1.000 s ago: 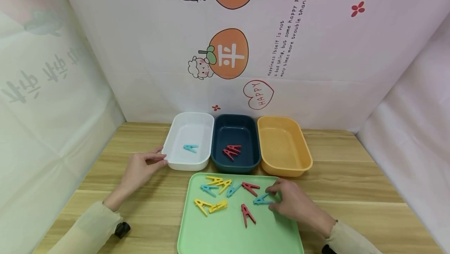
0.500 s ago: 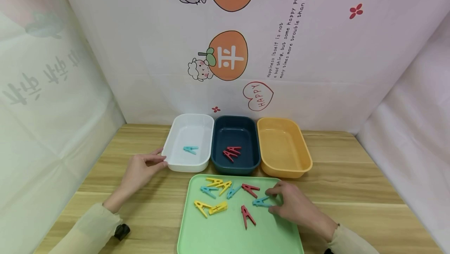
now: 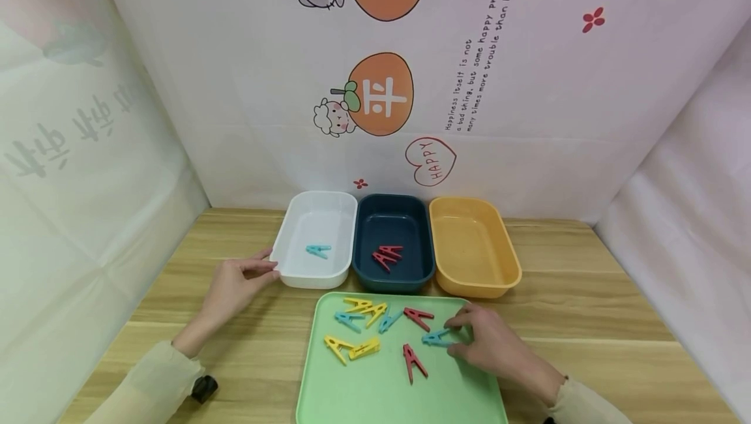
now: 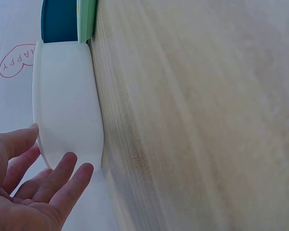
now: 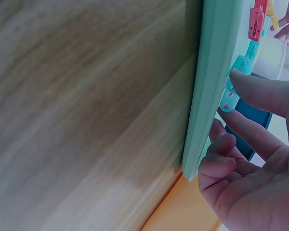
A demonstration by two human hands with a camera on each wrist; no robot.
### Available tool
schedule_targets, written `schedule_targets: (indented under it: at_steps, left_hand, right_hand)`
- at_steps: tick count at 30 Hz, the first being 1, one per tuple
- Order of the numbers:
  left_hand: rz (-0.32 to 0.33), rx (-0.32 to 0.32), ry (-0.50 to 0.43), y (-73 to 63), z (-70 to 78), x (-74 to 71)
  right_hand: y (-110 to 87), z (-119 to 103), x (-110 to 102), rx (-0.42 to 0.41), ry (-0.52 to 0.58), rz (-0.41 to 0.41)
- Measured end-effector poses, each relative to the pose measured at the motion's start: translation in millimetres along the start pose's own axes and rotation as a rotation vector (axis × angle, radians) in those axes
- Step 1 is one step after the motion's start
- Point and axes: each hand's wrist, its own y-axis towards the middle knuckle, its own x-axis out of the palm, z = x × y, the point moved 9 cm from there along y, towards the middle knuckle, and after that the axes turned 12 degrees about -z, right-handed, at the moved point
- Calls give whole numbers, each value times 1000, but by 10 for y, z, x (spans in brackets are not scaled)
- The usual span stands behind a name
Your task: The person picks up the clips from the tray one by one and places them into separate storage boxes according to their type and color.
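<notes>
In the head view my left hand point(image 3: 231, 290) is at the near left corner of the white bin point(image 3: 311, 278). The left wrist view shows its thumb at the rim and its other fingers loosely extended by the wall. My right hand point(image 3: 489, 342) is over the right edge of the green tray point(image 3: 405, 401). Its thumb and index finger pinch the spread ends of a blue clothespin point(image 3: 433, 338), which still lies on the tray. Red clothespins point(image 3: 413, 362), yellow clothespins point(image 3: 337, 348) and other blue clothespins point(image 3: 349, 319) lie around it.
A dark blue bin point(image 3: 394, 286) with two red clothespins point(image 3: 384, 259) stands beside the white one, which holds one blue clothespin point(image 3: 318, 251). To the right is a yellow bin point(image 3: 475, 288). A printed cloth point(image 3: 528, 150) hangs behind the wooden table point(image 3: 587, 319).
Both hands stay nearly in place. The whole head view has shifted very slightly; the clothespins and bins keep their places.
</notes>
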Motion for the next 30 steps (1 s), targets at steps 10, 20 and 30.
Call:
schedule_targets:
  at_steps: [10,20,30]
  left_hand:
    - [3,-1,-1,13,-8,-4]
    - [-6,3,5,-1,0,14]
    - [-5,10,0,0,-2,8]
  right_hand:
    - [-34,30,-41,14,127,33]
    - [-43,61,24,-17,245,-9]
    - [-52,32,33,-43,298,-40]
